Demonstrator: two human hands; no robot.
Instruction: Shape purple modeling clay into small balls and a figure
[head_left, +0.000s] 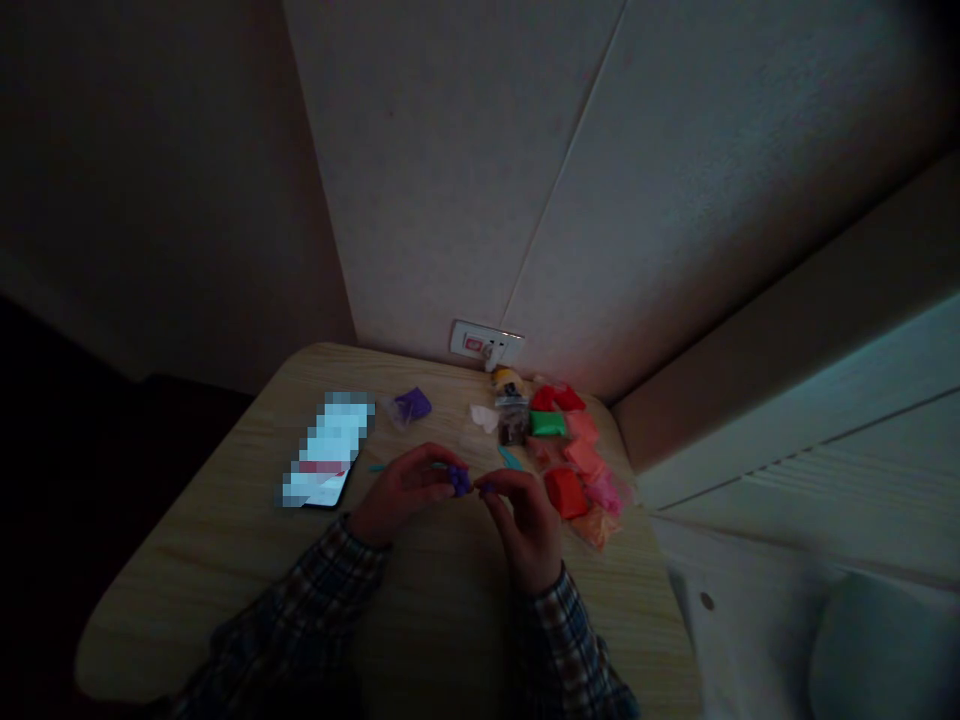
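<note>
Between the thumb and fingers of my left hand (401, 490) is a lumpy purple clay piece (459, 481). My right hand (529, 520) pinches a small purple bit of clay (487, 488) close beside it, with a tiny yellowish spot between the two; whether they touch I cannot tell. Both hands are over the middle of the wooden table (435, 600). Past my left hand lies a purple clay packet (412, 404) in clear wrap. A blue-green tool (510, 458) lies just beyond my right hand, and another thin blue-green stick (377, 468) is partly hidden behind my left.
A lit phone (330, 450) lies at the left. Several clay packets crowd the right side, among them a green one (547, 424), a red one (566, 493) and a pink one (602, 492). A white piece (484, 417) lies near the wall socket (486, 343).
</note>
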